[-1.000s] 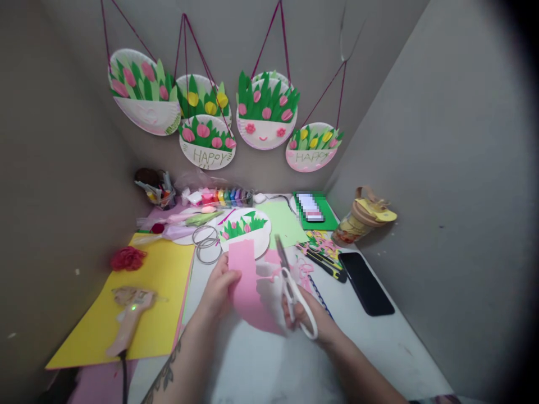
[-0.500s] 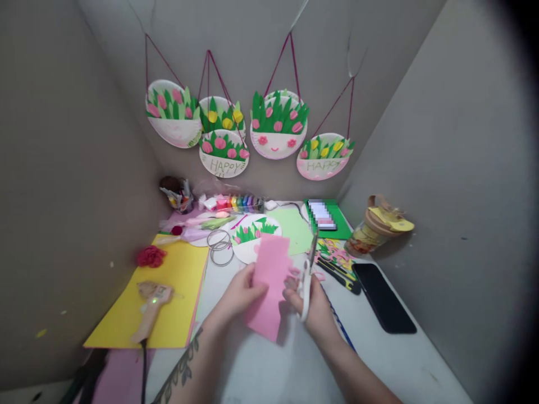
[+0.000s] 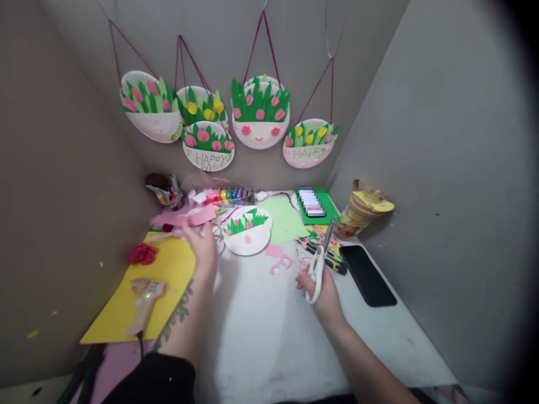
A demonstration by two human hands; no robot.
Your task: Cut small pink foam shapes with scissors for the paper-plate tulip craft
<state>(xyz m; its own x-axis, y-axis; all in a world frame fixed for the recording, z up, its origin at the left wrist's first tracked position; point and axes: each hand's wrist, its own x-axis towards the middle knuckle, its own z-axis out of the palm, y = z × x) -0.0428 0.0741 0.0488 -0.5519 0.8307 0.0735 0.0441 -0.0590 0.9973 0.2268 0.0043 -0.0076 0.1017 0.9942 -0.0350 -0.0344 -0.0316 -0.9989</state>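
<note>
At the left of the table, my left hand (image 3: 202,247) reaches out with its fingertips at the near edge of a sheet of pink paper (image 3: 187,215), which it appears to grip. White-handled scissors (image 3: 316,272) are in my right hand (image 3: 326,297), blades pointing up and away. Cut pink paper scraps (image 3: 281,264) lie on the table left of the scissors. Between my hands, farther back, rests a white paper plate (image 3: 252,244) with green paper leaves and pink flowers.
A hot glue gun (image 3: 145,303) and red flower (image 3: 143,254) lie on yellow paper (image 3: 109,314). At right are a black phone (image 3: 368,275), cutters (image 3: 337,265) and a paper cup (image 3: 357,213). Decorated plates (image 3: 260,132) hang on the wall. Light green paper (image 3: 284,221) lies behind.
My left hand has carried the pink paper from the middle to the back left. My right hand still holds the scissors, and pink scraps now show on the table. The view has shifted.
</note>
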